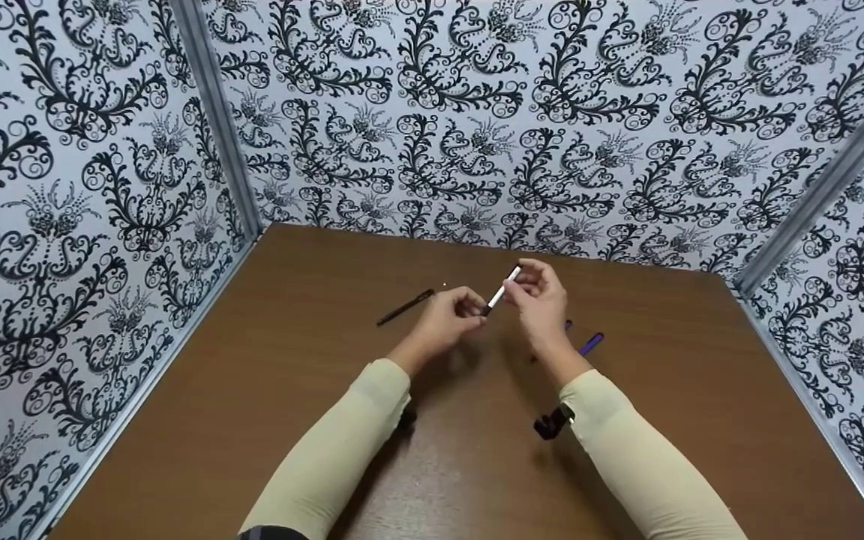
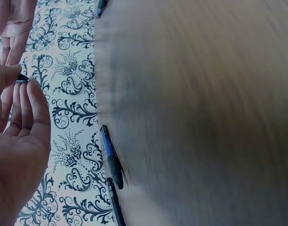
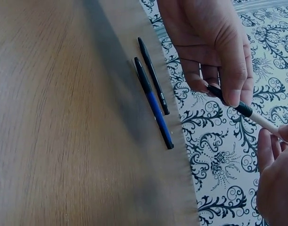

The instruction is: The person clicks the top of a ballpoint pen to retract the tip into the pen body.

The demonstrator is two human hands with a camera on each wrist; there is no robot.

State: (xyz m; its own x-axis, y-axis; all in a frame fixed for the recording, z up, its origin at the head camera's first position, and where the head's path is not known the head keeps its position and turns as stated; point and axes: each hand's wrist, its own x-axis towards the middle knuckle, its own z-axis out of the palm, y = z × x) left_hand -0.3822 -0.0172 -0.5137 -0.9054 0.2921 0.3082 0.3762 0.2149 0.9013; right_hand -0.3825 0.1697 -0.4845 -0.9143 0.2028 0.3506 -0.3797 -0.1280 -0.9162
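Both hands hold one pen (image 1: 501, 294) with a white barrel and black grip, raised above the table and tilted. My left hand (image 1: 447, 316) pinches its black tip end between thumb and fingers, as the right wrist view shows closely. Around the white barrel, near the other end, the thumb and fingers of my right hand (image 1: 541, 304) are curled. In the left wrist view, only a short dark bit of this pen (image 2: 22, 78) shows between the left fingertips.
A black pen (image 1: 405, 308) lies left of the hands on the brown table (image 1: 289, 337). On the right lie a blue-and-black pen (image 3: 155, 104) and a dark pen (image 3: 154, 77), side by side, partly behind the right wrist in the head view. Patterned walls (image 1: 477, 150) enclose the table.
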